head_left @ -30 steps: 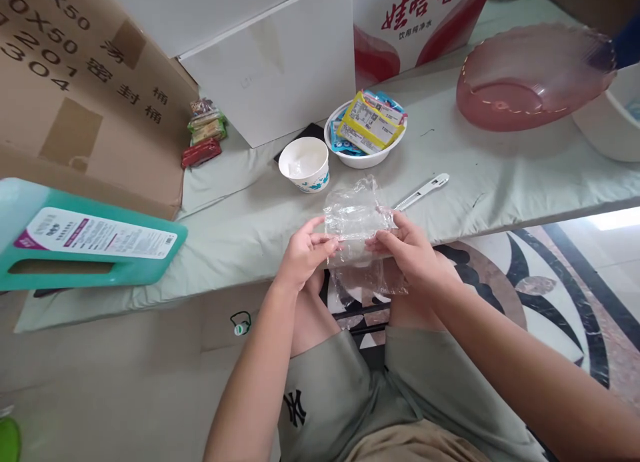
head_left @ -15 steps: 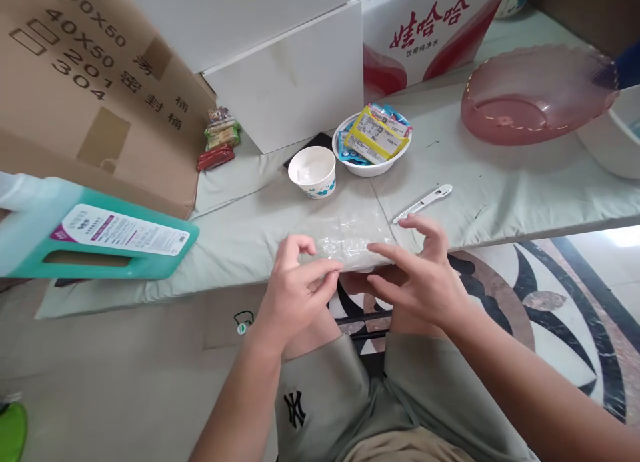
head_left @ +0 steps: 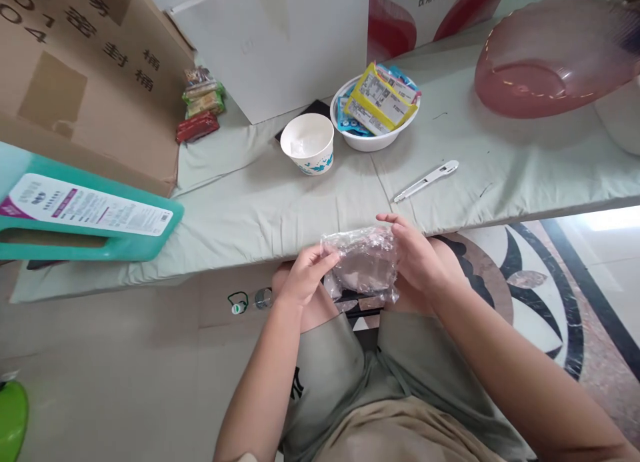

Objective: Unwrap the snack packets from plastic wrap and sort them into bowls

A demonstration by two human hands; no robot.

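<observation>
A crinkled clear plastic bag [head_left: 363,265] is held up over my lap, just off the front edge of the covered table. My left hand [head_left: 307,272] pinches its left side between thumb and fingers. Along the right side, my right hand [head_left: 417,255] grips the bag, its index finger stretched out and its thumb partly hidden behind the film. Beyond the bag lies a white utility knife [head_left: 426,182]. A paper cup [head_left: 309,144] with something clear inside stands near a white bowl [head_left: 375,142] of yellow and blue packets [head_left: 383,102].
On the left are a cardboard box [head_left: 90,82], a green-blue liquid jug [head_left: 90,209] and small snack packs [head_left: 200,109]. White boxes [head_left: 285,42] stand at the back. A pink translucent bowl [head_left: 550,62] sits at the right. The pale cloth-covered table [head_left: 250,209] ends above my knees.
Both hands were apart from the clear bag, which lay on the table edge. They have now taken hold of it and lifted it towards me. The view has tilted downward.
</observation>
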